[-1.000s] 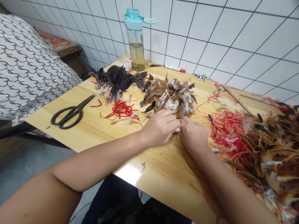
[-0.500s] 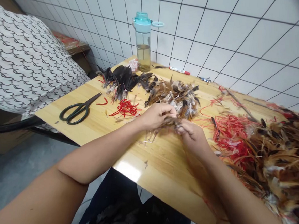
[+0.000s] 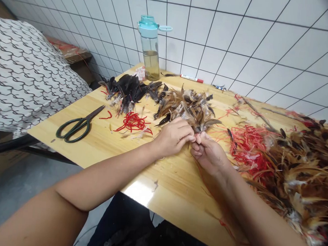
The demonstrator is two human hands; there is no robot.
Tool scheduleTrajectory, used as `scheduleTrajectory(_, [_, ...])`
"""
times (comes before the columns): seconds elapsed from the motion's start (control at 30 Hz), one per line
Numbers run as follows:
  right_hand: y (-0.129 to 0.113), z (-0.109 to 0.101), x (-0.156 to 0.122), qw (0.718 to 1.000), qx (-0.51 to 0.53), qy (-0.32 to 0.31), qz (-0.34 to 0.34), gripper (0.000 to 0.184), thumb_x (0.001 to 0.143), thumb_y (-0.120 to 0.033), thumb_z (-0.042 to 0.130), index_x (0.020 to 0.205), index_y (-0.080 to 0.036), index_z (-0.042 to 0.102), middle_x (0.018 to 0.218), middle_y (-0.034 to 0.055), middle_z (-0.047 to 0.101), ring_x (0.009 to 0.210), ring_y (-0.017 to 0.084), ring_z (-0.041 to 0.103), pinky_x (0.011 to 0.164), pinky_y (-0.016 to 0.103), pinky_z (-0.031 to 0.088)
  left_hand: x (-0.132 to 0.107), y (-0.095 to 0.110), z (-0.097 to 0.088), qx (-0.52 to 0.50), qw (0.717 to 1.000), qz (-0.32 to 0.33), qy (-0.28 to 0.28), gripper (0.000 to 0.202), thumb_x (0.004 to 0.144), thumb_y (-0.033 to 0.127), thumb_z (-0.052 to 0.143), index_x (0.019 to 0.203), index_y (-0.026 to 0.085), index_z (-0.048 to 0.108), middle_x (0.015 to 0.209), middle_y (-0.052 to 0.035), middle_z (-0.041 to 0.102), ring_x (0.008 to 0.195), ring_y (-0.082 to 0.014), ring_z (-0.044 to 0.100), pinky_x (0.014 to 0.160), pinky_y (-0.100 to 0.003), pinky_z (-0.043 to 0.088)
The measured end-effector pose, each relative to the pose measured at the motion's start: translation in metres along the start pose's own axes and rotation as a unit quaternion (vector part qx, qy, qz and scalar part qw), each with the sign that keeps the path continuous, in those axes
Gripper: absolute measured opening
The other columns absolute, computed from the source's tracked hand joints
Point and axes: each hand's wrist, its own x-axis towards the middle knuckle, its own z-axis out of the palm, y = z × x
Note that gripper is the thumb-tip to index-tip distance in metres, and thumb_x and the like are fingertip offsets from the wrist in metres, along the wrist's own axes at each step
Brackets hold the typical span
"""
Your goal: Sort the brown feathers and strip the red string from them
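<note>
My left hand (image 3: 174,137) and my right hand (image 3: 208,154) meet over the wooden table (image 3: 174,176), fingertips pinched together on a small bunch of brown feathers (image 3: 209,123) that fans up and to the right from the pinch. Just behind the hands lies a heap of brown feathers (image 3: 186,107). A large mass of brown feathers with red strings (image 3: 295,166) spreads along the right, touching my right forearm.
Green-handled scissors (image 3: 76,124) lie at the table's left edge. A tangle of red strings (image 3: 133,121) and a pile of black feathers (image 3: 127,90) sit left of the hands. A bottle with a teal lid (image 3: 150,49) and a red-capped marker (image 3: 191,78) stand by the tiled wall.
The hands have lifted a small bunch of feathers off the table and now hold it pinched at the brown heap's edge, its tips fanned right. The camera view shifted slightly.
</note>
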Motion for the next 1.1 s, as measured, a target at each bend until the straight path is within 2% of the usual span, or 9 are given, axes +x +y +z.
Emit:
scheduleTrajectory(0.13, [0.001,0.002,0.000,0.998,0.046,-0.016,0.039,0.029,0.079,-0.027,0.065,0.066,-0.018,0.041,0.064,-0.0053,0.035,0.053,0.006,0.033,0.045,0.017,0.023,0.003,0.003,-0.005,-0.071,0.997,0.026,-0.001,0.020,0.093,0.025,0.050,0.079,0.016,0.060,0.085,-0.0057,0.065,0.087,-0.0152,0.056,0.086,-0.033,0.043])
scheduleTrajectory(0.23, [-0.002,0.007,-0.002,0.995,0.063,-0.029,0.069,0.024,0.076,-0.021,0.065,0.071,-0.019,0.042,0.063,-0.0062,0.033,0.051,0.006,0.028,0.046,0.018,0.022,0.004,0.006,-0.008,-0.184,0.983,-0.017,-0.003,0.019,0.091,0.026,0.054,0.076,0.016,0.058,0.092,-0.0073,0.067,0.093,-0.0150,0.060,0.087,-0.033,0.047])
scheduleTrajectory(0.33, [-0.007,0.012,-0.005,0.996,0.046,-0.040,0.064,0.017,0.078,-0.022,0.061,0.076,-0.020,0.044,0.066,-0.0058,0.035,0.050,0.007,0.021,0.046,0.020,0.022,0.003,0.006,-0.007,-0.325,0.939,-0.111,-0.001,0.022,0.090,0.032,0.057,0.076,0.015,0.054,0.099,-0.0094,0.066,0.094,-0.0150,0.063,0.085,-0.033,0.050])
scheduleTrajectory(0.43, [-0.010,0.014,-0.007,0.996,0.020,-0.064,0.056,0.012,0.081,-0.024,0.055,0.077,-0.021,0.045,0.069,-0.0043,0.038,0.051,0.008,0.019,0.047,0.021,0.023,0.003,0.004,-0.005,-0.413,0.895,-0.171,-0.003,0.023,0.091,0.035,0.055,0.081,0.016,0.051,0.095,-0.0079,0.067,0.087,-0.0134,0.065,0.082,-0.031,0.051])
scheduleTrajectory(0.6, [-0.005,0.013,-0.007,0.995,0.011,-0.083,0.059,0.009,0.085,-0.027,0.050,0.080,-0.022,0.045,0.069,-0.0036,0.037,0.052,0.010,0.020,0.048,0.022,0.025,0.004,0.003,-0.003,-0.430,0.878,-0.209,0.008,0.024,0.092,0.038,0.054,0.083,0.016,0.052,0.085,-0.0046,0.064,0.078,-0.0110,0.063,0.073,-0.025,0.051])
scheduleTrajectory(0.8, [0.006,0.010,-0.004,0.991,0.066,-0.075,0.089,0.020,0.085,-0.024,0.051,0.071,-0.020,0.037,0.069,-0.0039,0.037,0.053,0.009,0.025,0.049,0.020,0.026,0.001,0.002,-0.002,-0.452,0.859,-0.240,-0.033,0.016,0.088,0.029,0.059,0.091,0.014,0.053,0.080,-0.0027,0.064,0.066,-0.0091,0.063,0.063,-0.022,0.051])
scheduleTrajectory(0.9, [0.007,0.010,-0.004,0.987,0.091,-0.072,0.108,0.019,0.083,-0.018,0.051,0.070,-0.020,0.037,0.068,-0.0041,0.037,0.053,0.008,0.026,0.049,0.020,0.026,0.000,0.002,-0.003,-0.422,0.874,-0.232,-0.059,0.013,0.090,0.024,0.055,0.097,0.014,0.055,0.083,-0.0044,0.067,0.068,-0.0102,0.065,0.065,-0.024,0.054])
scheduleTrajectory(1.03, [0.008,0.011,-0.003,0.977,0.156,-0.075,0.125,0.021,0.084,-0.012,0.046,0.067,-0.018,0.035,0.066,-0.0039,0.038,0.053,0.008,0.029,0.049,0.018,0.028,0.001,0.000,-0.007,-0.281,0.948,-0.145,-0.041,0.012,0.088,0.017,0.052,0.095,0.014,0.062,0.092,-0.0067,0.068,0.083,-0.0121,0.065,0.077,-0.027,0.053])
scheduleTrajectory(1.1, [0.008,0.009,-0.003,0.972,0.174,-0.089,0.129,0.021,0.084,-0.011,0.046,0.067,-0.018,0.036,0.066,-0.0037,0.038,0.054,0.008,0.031,0.049,0.018,0.029,0.003,-0.001,-0.009,-0.221,0.970,-0.090,-0.034,0.014,0.087,0.013,0.052,0.093,0.014,0.064,0.093,-0.0061,0.067,0.087,-0.0127,0.063,0.081,-0.028,0.052])
